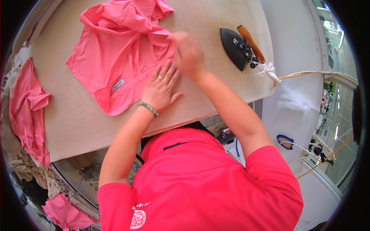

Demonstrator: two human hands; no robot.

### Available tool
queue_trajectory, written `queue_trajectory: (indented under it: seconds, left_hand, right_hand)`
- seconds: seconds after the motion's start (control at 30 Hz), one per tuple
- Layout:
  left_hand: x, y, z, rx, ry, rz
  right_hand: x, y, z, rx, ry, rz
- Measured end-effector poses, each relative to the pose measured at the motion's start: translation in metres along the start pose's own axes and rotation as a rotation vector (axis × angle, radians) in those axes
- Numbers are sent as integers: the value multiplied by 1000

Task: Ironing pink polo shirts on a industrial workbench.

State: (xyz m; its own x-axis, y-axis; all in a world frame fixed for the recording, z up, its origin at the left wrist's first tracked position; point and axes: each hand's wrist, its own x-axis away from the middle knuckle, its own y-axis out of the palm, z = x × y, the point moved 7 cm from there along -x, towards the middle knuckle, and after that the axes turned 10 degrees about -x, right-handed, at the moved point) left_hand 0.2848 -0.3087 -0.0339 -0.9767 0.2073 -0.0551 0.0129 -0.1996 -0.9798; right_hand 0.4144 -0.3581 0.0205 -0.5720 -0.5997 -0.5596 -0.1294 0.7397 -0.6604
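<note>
A pink fabric garment (pixel 111 57) with a small white label lies spread and partly bunched on the padded ironing table (pixel 200 96). My left hand (pixel 161 86) rests flat on its right-hand edge, fingers stretched out. A ring and a green bead bracelet show on that hand and wrist. Just to the right and a little farther away, my right hand (pixel 188 54) is over the garment's right border, smeared by motion. Whether its fingers grip the cloth cannot be made out.
A black iron (pixel 233 48) with a wooden handle lies on the table at the right, its cord (pixel 316 72) running off to the right. More pink cloth (pixel 29 111) hangs over the left edge, beside beige fabric (pixel 19 154).
</note>
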Motion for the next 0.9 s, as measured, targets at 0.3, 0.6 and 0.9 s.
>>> queue_trajectory:
  seconds: [0.3, 0.6, 0.9]
  left_hand:
    - [3, 9, 21, 38, 49, -100]
    - [32, -34, 28, 406, 211, 115]
    - [-23, -35, -48, 251, -70, 411]
  right_hand:
    - [26, 44, -2, -128, -28, -650]
    - [17, -31, 6, -81, -129, -462]
    - [90, 3, 2, -454, 1046, -480]
